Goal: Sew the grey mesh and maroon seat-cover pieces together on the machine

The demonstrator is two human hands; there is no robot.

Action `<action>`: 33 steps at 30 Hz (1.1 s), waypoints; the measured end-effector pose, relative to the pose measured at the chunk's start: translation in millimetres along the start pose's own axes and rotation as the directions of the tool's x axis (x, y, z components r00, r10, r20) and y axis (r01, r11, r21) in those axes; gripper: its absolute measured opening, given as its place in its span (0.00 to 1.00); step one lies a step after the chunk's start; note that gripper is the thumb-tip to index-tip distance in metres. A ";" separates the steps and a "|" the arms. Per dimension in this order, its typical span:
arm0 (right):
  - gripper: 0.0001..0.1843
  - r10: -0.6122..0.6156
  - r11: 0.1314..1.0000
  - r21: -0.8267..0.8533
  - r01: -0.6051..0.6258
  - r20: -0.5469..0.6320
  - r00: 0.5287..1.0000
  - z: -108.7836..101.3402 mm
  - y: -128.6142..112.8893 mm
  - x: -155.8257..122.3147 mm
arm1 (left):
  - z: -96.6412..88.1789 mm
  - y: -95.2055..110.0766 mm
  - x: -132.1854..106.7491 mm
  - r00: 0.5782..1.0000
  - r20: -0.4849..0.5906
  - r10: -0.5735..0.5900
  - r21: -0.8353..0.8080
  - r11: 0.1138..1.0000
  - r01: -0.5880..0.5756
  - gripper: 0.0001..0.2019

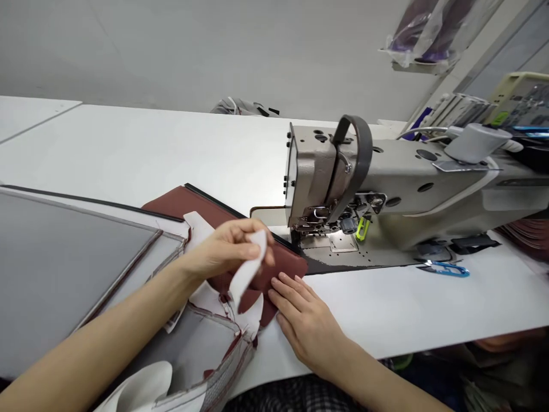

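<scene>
My left hand [234,249] pinches a white flap of material [249,272] between thumb and fingers, above a sewn cover. Dark red leather-like material [283,263] of that cover lies on the table, edged with a black strip [231,209]. My right hand [302,320] rests flat on its right corner, fingers stretched out. The cover's grey backing [60,257] with stitched seams spreads to the left and toward me. Just past the red corner stands a sewing machine [317,177]; whether the material's far edge touches its needle area cannot be made out.
Blue thread snips [446,269] lie on the table [386,312] to the right, near a black item [474,244]. A yellow-green clip [362,228] is at the machine bed. Bundled grey material [244,107] lies by the wall; plastic-wrapped pieces [429,28] hang at upper right.
</scene>
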State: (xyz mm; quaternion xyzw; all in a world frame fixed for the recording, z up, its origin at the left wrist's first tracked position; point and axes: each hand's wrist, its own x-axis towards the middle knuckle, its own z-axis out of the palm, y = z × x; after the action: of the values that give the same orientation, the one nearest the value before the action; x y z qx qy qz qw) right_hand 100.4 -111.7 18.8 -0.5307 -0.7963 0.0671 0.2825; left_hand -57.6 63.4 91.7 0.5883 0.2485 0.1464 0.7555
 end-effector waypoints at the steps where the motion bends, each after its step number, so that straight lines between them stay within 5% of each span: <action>1: 0.22 0.020 1.000 -0.017 -0.020 -0.018 1.000 -0.2 2.0 -1.2 | 9.8 -1.2 7.5 0.992 0.108 -0.060 -0.052 0.996 0.066 0.19; 3: 0.24 0.116 0.990 -0.074 -0.123 -0.099 0.988 -0.8 4.1 -2.4 | 27.3 -8.4 23.8 0.974 0.181 -0.135 0.014 0.991 0.135 0.16; 6: 0.22 0.218 0.951 -0.160 -0.265 -0.259 0.941 -3.1 3.5 -3.8 | 40.0 -22.3 40.5 0.999 0.024 -0.021 0.398 0.917 0.010 0.13; 10: 0.23 0.158 0.967 -0.160 -0.197 -0.230 0.960 -4.2 1.6 -6.0 | 37.8 -30.5 42.9 0.996 -0.083 -0.014 0.683 0.727 0.067 0.10; 16: 0.21 0.148 0.984 -0.086 -0.159 -0.128 0.981 -0.5 -2.0 -9.6 | 40.4 -28.1 40.9 1.000 -0.017 -0.013 0.809 0.587 0.021 0.14; 25: 0.14 0.142 0.989 -0.013 -0.145 -0.135 0.981 -2.3 -8.0 -3.4 | 45.6 -31.7 43.7 0.989 -0.137 -0.048 0.780 0.610 0.137 0.09; 33: 0.13 0.118 0.984 -0.121 -0.132 -0.119 0.986 8.6 2.4 4.2 | 61.1 -28.8 42.0 0.969 -0.246 0.030 0.858 0.472 0.203 0.08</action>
State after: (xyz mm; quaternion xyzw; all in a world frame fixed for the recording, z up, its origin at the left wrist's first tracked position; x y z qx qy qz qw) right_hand 96.7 -105.2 12.2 -0.5997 -0.7470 0.0036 0.2868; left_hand 8.9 27.5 66.7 0.8570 0.4024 0.0262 0.3208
